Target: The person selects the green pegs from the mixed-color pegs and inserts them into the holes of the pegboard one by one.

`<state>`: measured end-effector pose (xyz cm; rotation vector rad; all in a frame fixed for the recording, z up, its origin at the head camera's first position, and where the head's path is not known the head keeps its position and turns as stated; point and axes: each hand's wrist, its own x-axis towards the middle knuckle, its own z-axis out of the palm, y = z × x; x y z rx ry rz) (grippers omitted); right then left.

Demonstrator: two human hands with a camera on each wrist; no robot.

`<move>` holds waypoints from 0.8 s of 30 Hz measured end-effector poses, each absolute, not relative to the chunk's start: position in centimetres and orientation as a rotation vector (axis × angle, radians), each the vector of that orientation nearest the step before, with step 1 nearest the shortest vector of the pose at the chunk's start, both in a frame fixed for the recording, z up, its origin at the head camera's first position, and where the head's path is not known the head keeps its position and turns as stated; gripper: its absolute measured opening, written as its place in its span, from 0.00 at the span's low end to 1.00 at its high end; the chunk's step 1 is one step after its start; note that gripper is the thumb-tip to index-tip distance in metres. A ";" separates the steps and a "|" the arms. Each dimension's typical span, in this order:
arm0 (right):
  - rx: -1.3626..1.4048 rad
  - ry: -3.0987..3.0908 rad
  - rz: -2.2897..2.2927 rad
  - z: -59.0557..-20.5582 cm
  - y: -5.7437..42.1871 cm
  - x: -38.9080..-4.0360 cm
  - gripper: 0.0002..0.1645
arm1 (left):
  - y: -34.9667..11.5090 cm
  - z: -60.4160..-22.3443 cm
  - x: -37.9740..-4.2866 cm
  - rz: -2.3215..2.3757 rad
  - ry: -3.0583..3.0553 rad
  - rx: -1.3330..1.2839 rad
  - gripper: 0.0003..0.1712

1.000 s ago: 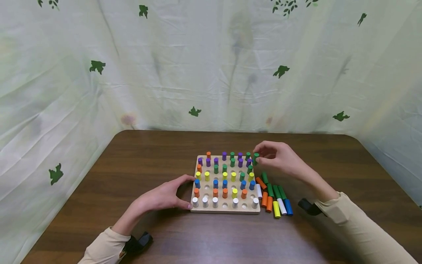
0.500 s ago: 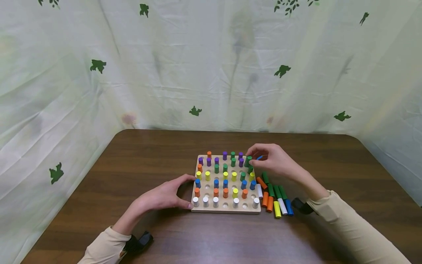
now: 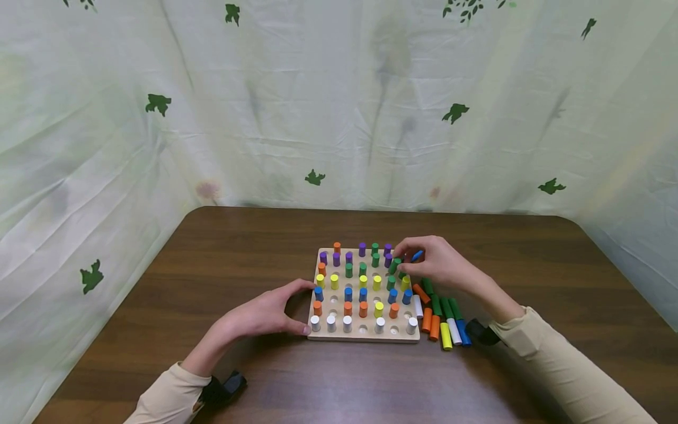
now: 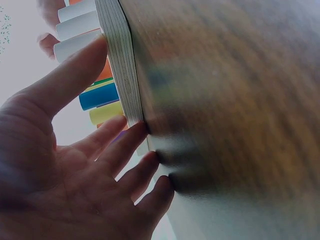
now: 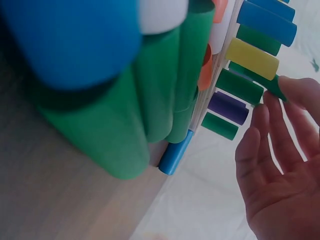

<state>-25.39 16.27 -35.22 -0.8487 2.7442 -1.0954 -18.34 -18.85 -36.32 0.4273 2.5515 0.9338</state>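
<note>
The green peg (image 3: 394, 267), tilted, is pinched between thumb and fingers of the right hand (image 3: 436, 259), over the far right part of the pegboard (image 3: 362, 337), among standing pegs (image 3: 362, 294). The left hand (image 3: 259, 312), loosely extended, touches the pegboard's left edge. Loose pegs (image 3: 435, 327) lie on the table (image 3: 265, 388) just beside its right side

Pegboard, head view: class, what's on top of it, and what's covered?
Pegs in white, orange, yellow, blue, green and purple stand on the pegboard. The right hand, pinching a tilted green peg, covers its far right corner, so any peg there is hidden.
</note>
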 end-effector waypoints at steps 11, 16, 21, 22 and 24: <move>-0.846 2.748 -0.982 -35.2 15.8 -25.6 0.10 | -18.9 -36.4 -18.4 0.924 2.556 0.415 0.45; -0.859 2.748 -0.947 -35.2 15.6 -25.8 0.10 | -18.9 -36.5 -18.4 0.926 2.555 0.413 0.45; -0.883 2.744 -0.917 -35.3 15.5 -25.9 0.09 | -18.9 -36.5 -18.4 0.930 2.551 0.413 0.45; -0.890 2.744 -0.916 -35.3 15.5 -25.9 0.09 | -18.9 -36.5 -18.4 0.928 2.553 0.417 0.45; -0.903 2.744 -0.913 -35.3 15.4 -26.0 0.09 | -18.9 -36.5 -18.4 0.925 2.556 0.421 0.45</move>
